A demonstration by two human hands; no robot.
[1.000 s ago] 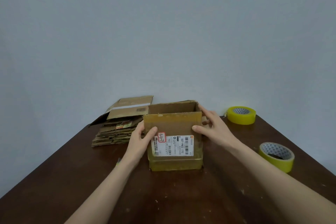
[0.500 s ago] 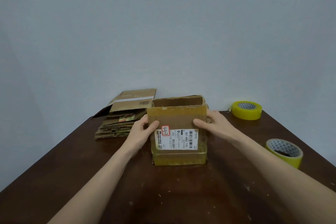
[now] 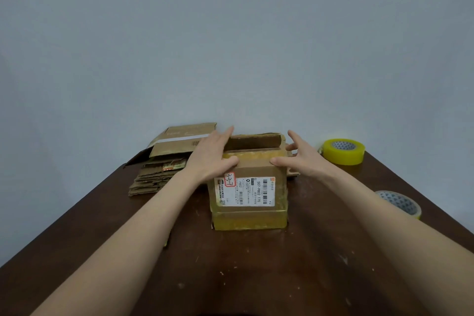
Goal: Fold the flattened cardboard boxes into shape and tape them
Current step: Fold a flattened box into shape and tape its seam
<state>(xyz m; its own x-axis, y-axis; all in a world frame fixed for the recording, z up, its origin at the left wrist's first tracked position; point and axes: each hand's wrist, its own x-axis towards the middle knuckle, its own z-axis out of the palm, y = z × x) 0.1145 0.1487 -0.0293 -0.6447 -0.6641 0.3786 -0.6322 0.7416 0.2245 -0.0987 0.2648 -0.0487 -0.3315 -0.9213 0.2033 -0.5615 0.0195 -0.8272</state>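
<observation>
A brown cardboard box [image 3: 252, 218] with old yellow tape and a white shipping label stands upright in the middle of the table, its top unsealed. My left hand [image 3: 213, 154] grips its upper left corner, thumb on the near flap and fingers over the left side. My right hand [image 3: 298, 155] holds the upper right corner, thumb on the near flap, fingers spread along the right side. A stack of flattened cardboard boxes [image 3: 159, 172] lies at the back left. Two rolls of yellow tape sit on the right: one far [image 3: 343, 151], one nearer [image 3: 400, 202].
The dark brown wooden table [image 3: 230, 277] narrows toward a plain grey wall [image 3: 230, 46]. A folded box with a white tape strip [image 3: 179, 141] leans on top of the flat stack. A small scrap lies near the left forearm.
Both hands have slid up from the box's front face to its top corners, the left reaching over the left edge. The near flap now leans inward over the opening.
</observation>
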